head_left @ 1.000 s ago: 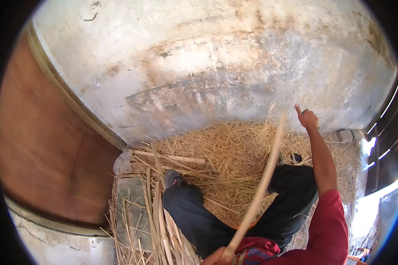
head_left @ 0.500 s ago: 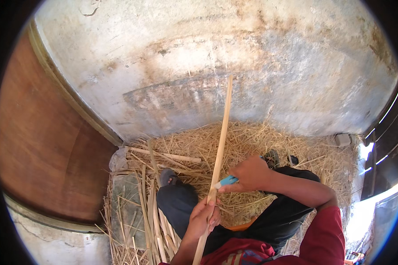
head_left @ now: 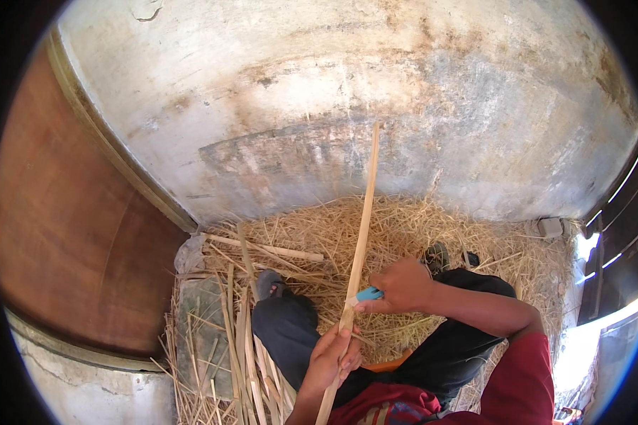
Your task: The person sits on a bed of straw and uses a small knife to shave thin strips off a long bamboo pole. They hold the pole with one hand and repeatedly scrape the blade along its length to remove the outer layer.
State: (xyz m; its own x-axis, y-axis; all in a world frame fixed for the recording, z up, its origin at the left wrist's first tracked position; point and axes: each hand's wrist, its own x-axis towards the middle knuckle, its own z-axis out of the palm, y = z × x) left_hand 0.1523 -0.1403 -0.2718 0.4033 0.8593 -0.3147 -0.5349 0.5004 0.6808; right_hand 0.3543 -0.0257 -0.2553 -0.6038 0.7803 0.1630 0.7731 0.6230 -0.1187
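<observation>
A long, pale bamboo strip slants up from my lap toward the wall. My left hand is closed around its lower part, in front of my body. Just above that grip, my right hand is closed on a blue-handled tool. The tool's whitish end meets the strip's right side; most of the handle is hidden by my fingers, and its exact kind is unclear.
Straw and shavings cover the ground around my bent legs. Several loose bamboo strips lie to my left, by a flat stone slab. A stained wall stands ahead, a brown wooden panel at the left.
Both hands and the strip have shifted slightly to the right. My left hand sits a little lower, and the gap between it and the tool's end has widened.
</observation>
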